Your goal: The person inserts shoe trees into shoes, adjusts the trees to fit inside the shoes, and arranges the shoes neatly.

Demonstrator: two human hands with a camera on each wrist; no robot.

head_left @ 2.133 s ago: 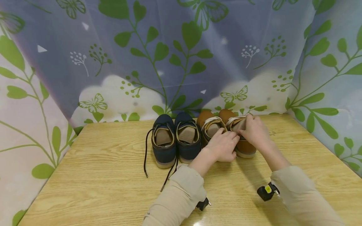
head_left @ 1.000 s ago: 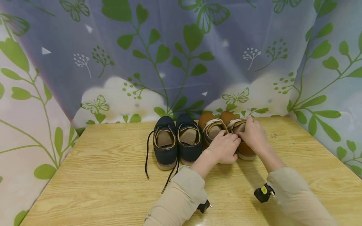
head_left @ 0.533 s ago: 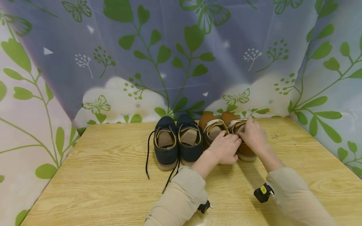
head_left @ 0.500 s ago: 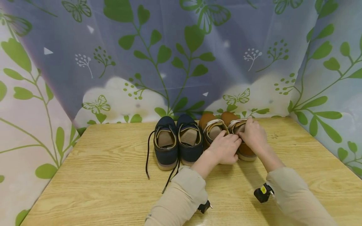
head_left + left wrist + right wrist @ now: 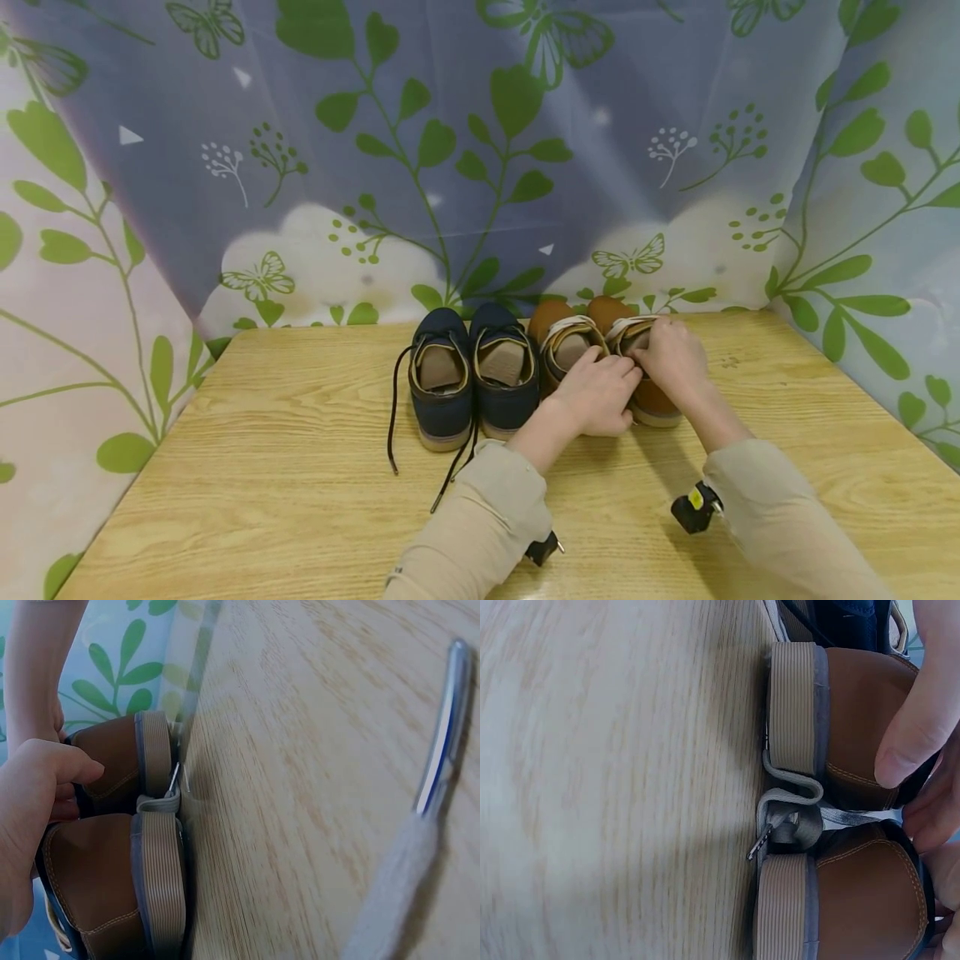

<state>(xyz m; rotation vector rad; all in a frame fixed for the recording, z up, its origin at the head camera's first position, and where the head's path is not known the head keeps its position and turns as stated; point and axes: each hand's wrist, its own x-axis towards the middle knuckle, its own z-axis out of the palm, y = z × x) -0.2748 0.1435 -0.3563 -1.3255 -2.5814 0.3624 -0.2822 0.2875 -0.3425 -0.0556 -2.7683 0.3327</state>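
Observation:
Two brown shoes stand side by side, toes to the back wall. My left hand lies over the heel of the left brown shoe, fingers curled toward the gap; its thumb is by the heel in the right wrist view. My right hand grips the collar of the right brown shoe, fingers partly hidden behind it. Pale laces cross both fronts. Between the heels, a grey lace with a metal tip hangs to the table.
Two navy shoes stand left of the brown pair, black laces trailing onto the wooden table. A leaf-patterned cloth hangs behind and at the sides. Black devices sit at both wrists. A blurred metal-tipped grey cord crosses the left wrist view.
My right wrist has shifted slightly left. Both hands stay at the brown shoes, and all the shoes keep their places on the table.

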